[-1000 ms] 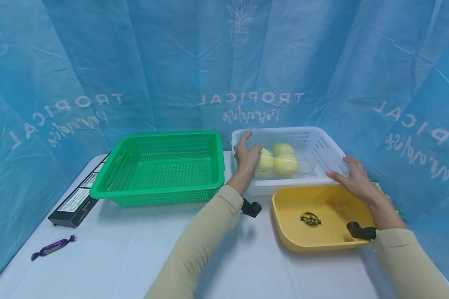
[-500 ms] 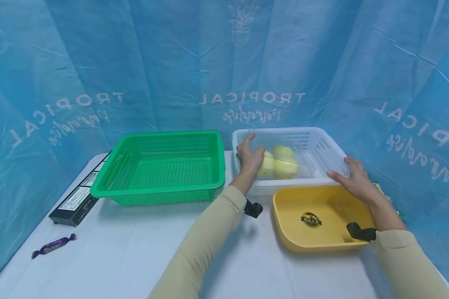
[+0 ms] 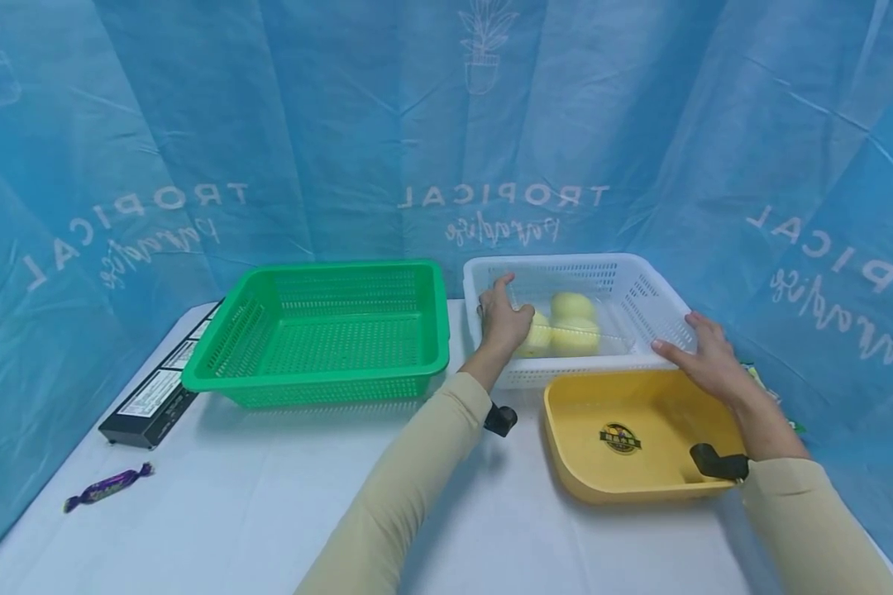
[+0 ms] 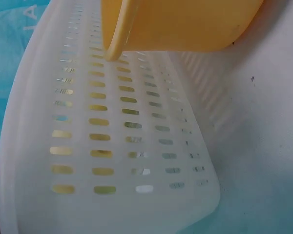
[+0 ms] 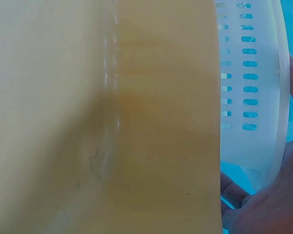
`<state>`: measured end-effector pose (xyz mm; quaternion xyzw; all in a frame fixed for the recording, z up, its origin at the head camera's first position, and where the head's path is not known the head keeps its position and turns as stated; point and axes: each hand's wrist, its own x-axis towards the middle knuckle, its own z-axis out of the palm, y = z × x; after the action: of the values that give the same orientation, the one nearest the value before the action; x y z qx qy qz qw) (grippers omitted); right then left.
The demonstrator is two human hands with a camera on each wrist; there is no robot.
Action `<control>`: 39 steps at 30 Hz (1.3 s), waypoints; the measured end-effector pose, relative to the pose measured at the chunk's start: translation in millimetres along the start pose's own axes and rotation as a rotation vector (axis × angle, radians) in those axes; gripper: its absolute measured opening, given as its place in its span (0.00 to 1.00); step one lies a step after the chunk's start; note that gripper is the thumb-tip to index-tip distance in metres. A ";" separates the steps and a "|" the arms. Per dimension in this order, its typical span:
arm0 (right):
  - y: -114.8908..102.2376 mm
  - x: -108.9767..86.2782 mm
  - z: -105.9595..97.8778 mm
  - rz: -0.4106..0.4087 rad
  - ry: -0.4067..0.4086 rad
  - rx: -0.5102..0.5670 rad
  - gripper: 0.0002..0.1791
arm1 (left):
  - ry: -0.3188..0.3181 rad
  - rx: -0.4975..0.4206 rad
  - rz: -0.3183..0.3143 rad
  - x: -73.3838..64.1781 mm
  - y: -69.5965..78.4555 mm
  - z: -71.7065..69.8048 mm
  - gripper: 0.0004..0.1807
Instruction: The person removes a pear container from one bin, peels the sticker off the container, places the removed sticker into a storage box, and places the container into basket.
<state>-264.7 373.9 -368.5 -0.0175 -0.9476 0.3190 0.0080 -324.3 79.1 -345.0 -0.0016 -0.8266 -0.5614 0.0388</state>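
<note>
My left hand (image 3: 504, 318) reaches into the left end of a white slotted basket (image 3: 647, 297) and grips a clear plastic pack (image 3: 613, 330). Inside the pack sit several round, pale yellow-green fruits (image 3: 575, 335); the hand partly hides one. My right hand (image 3: 707, 355) holds the basket's right rim, thumb on the near side. In the right wrist view that hand (image 5: 271, 214) wraps the basket's corner, fingers partly hidden. The left wrist view has mostly the basket's slotted side (image 4: 88, 209), with only a sliver of hand at the left edge.
A yellow basin (image 3: 595, 463) stands in front of the white basket, under my right forearm. A green basket (image 3: 342, 380) is to the left. Farther left lie a black box (image 3: 149, 405) and a purple-wrapped candy (image 3: 107, 489). Behind hangs a blue curtain (image 3: 342, 124).
My left hand has shifted slightly right and toward me. The clear pack, tilted half a second ago, lies flatter with its fruits a little farther right. My right hand stays on the rim.
</note>
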 end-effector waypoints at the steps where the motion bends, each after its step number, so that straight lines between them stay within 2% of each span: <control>1: 0.0 0.0 0.0 -0.002 0.000 0.001 0.55 | -0.012 0.003 -0.009 0.2 0.0 0.2 0.35; 7: -0.9 -0.6 -0.1 -0.002 -0.003 0.010 0.54 | -0.069 0.041 -0.082 1.7 -1.0 2.9 0.35; 21: -0.4 0.2 0.1 -0.007 0.002 0.009 0.54 | -0.110 0.106 -0.153 -0.1 0.5 4.6 0.37; 34: 0.8 1.1 -0.1 0.000 -0.002 0.011 0.55 | -0.102 0.141 -0.125 -3.0 1.8 2.7 0.38; 39: 1.7 1.4 0.2 0.005 -0.001 0.013 0.55 | -0.089 0.127 -0.117 -3.8 1.3 2.0 0.38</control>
<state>-266.0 375.2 -369.7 -0.0198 -0.9455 0.3250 0.0066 -320.6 81.6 -344.8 0.0243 -0.8601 -0.5087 -0.0309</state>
